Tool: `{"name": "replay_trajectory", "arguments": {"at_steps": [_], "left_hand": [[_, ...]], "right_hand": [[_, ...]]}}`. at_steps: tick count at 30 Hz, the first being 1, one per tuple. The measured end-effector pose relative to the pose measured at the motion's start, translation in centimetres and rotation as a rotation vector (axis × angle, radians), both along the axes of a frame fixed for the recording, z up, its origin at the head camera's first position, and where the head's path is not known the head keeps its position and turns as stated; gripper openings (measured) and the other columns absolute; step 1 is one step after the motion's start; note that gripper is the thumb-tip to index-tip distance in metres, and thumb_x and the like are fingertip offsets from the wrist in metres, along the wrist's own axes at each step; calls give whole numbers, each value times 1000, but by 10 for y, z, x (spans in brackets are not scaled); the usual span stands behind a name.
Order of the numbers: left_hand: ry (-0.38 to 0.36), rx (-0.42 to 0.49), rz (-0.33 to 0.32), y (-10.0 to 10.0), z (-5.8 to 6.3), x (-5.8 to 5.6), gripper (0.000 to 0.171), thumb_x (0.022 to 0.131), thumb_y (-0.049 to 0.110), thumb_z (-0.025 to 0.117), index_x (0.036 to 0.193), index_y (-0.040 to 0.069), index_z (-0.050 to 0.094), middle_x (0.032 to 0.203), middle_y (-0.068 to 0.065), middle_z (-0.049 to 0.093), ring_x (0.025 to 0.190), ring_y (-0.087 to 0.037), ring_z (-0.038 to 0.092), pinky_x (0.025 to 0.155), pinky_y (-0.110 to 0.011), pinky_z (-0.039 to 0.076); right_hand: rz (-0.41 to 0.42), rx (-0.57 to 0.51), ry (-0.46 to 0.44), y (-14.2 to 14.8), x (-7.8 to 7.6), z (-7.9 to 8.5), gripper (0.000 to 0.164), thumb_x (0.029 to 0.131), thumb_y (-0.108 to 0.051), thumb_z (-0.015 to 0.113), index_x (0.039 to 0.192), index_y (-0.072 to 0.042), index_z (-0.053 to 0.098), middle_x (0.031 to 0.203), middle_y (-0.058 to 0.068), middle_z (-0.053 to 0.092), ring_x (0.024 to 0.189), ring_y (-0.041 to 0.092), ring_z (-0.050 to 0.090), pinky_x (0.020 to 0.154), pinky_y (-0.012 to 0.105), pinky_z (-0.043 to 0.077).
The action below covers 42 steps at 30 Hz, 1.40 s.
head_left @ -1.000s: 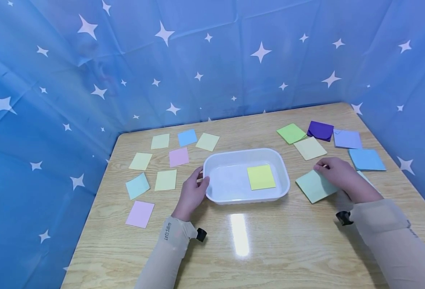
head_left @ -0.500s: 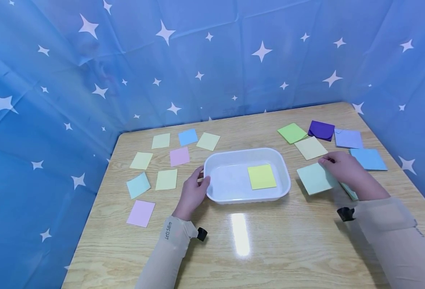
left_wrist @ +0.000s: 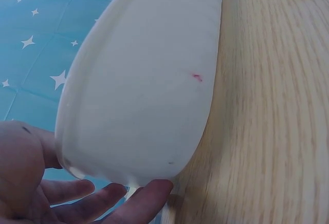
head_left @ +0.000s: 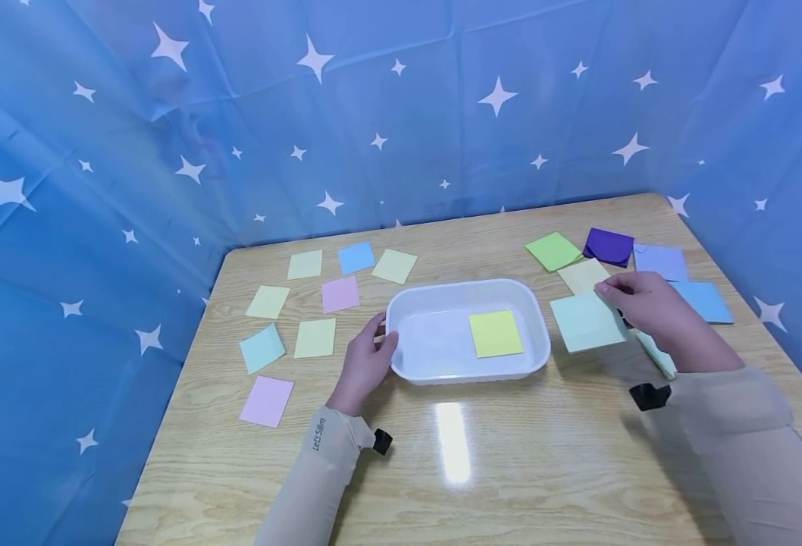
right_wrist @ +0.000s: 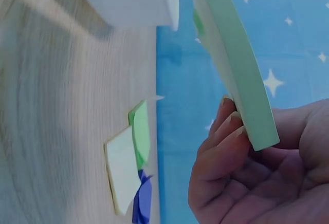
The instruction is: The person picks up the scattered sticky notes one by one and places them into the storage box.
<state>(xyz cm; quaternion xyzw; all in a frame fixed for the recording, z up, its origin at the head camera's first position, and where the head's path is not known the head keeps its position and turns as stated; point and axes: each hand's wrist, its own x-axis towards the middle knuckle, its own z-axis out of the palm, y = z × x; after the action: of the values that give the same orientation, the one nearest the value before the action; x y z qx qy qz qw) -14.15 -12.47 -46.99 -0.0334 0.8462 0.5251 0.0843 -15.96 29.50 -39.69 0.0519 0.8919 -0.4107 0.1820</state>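
My left hand (head_left: 362, 365) grips the left end of a white plastic tray (head_left: 431, 341), thumb at the rim and fingers against the outside. In the left wrist view the tray's outer wall (left_wrist: 144, 85) fills the middle. A yellow sticky note pad (head_left: 496, 334) lies inside, towards the right. My right hand (head_left: 656, 312) pinches a pale green sticky note pad (head_left: 587, 324) by its far right corner, raised off the table just right of the tray. The right wrist view shows the thick edge of this pad (right_wrist: 244, 75) between fingers and thumb.
Right of the tray lie a bright green pad (head_left: 553, 252), a cream pad (head_left: 581, 274), a dark purple one (head_left: 609, 246), a lilac one (head_left: 662, 262), a blue one (head_left: 706, 302) and another pale green piece (head_left: 656, 355). Several single notes, including a pink one (head_left: 340, 294), lie left.
My right hand has lifted the pale green pad off the table and brought it slightly left, uncovering more of the piece beneath. The left hand and tray have not visibly moved.
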Motion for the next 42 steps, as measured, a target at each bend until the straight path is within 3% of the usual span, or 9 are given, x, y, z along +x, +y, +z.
{"name": "replay_trajectory", "arguments": {"at_steps": [13,24,42], "left_hand": [[8,-8,-4,3,-3,0,51,106,28,55,155,17,45,139,-16,62,121,-33,67,90,-38,63],[9,-4,-10,1,-2,-1,51,107,28,54,155,17,44,139,-16,62,121,-33,67,89,-37,64],[27,-11,1,0,-1,-1,50,106,25,55,154,15,46,137,-17,63,116,-32,69,81,-34,64]], "right_hand": [[-3,-106,44,-37,-10,0,54,111,-32,39,143,11,47,128,27,57,99,23,64,77,31,61],[57,-138,49,-63,-17,3,43,111,-23,42,136,10,54,121,24,63,93,20,67,80,37,64],[186,-51,53,-103,-31,-7,31,109,-16,47,121,8,63,102,21,67,81,20,70,70,35,64]]}}
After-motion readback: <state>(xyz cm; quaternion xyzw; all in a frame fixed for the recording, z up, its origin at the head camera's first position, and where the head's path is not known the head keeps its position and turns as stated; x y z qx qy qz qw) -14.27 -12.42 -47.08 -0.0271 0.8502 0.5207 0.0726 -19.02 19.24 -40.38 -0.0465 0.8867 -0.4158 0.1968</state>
